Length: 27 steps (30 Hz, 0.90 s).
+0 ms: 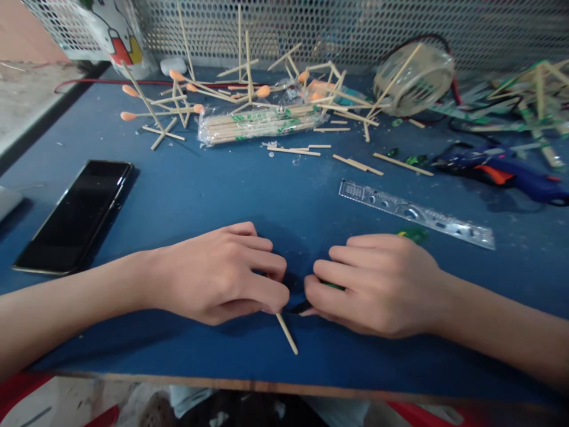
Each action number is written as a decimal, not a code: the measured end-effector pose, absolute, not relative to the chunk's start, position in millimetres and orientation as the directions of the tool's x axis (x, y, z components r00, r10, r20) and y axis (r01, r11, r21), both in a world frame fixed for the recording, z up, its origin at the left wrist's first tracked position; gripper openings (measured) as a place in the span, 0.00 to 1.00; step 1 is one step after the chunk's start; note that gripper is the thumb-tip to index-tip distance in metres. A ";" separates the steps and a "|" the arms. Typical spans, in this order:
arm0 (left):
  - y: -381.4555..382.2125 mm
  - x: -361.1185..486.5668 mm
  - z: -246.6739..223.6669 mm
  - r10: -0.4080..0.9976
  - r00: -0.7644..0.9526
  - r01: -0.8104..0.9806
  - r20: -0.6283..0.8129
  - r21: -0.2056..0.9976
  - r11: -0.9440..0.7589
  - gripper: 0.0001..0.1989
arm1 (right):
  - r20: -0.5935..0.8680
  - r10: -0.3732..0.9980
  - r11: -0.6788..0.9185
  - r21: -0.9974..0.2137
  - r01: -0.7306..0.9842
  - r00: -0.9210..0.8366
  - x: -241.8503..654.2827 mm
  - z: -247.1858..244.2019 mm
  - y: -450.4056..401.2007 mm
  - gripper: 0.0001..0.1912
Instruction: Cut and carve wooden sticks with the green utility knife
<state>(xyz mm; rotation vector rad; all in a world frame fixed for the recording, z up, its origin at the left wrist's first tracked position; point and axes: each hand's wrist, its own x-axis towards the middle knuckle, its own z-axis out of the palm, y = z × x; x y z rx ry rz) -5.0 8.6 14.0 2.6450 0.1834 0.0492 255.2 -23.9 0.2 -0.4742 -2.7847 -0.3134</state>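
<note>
Near the table's front edge, my left hand is closed, thumb and forefinger pinching a thin wooden stick. The stick's lower end slants out below the fingers toward me; the rest is mostly covered by the hand. My right hand is curled around a green utility knife, largely hidden by the fingers. Green shows between the fingers and beyond the knuckles, and a narrow dark blade points left at the stick. Whether the blade touches the stick I cannot tell.
A phone lies left, a clear ruler beyond my right hand. A blue glue gun rests at right. Behind are bagged sticks, cut pieces, orange-tipped stick structures and a clear plastic cup.
</note>
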 end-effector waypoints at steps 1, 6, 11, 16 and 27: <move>8.8 -5.1 13.9 0.141 0.990 0.122 0.006 0.477 -0.871 0.11 | 0.325 0.282 0.925 0.158 0.346 -0.903 255.4 0.2 -23.7 0.18; 9.2 -5.2 12.6 0.148 0.989 0.122 0.014 0.493 -0.861 0.11 | 0.332 0.278 0.928 0.148 0.341 -0.902 253.8 -0.5 -28.1 0.18; 9.4 -5.0 12.9 0.154 0.988 0.133 0.003 0.489 -0.862 0.11 | 0.328 0.283 0.924 0.161 0.348 -0.902 252.0 0.4 -30.6 0.16; 8.9 -5.0 13.6 0.153 0.988 0.129 0.007 0.496 -0.859 0.11 | 0.323 0.289 0.922 0.162 0.353 -0.902 251.8 0.0 -30.1 0.17; 9.6 -4.9 11.4 0.156 0.987 0.121 0.032 0.487 -0.865 0.11 | 0.274 0.325 0.919 0.133 0.371 -0.905 251.8 1.6 -34.6 0.13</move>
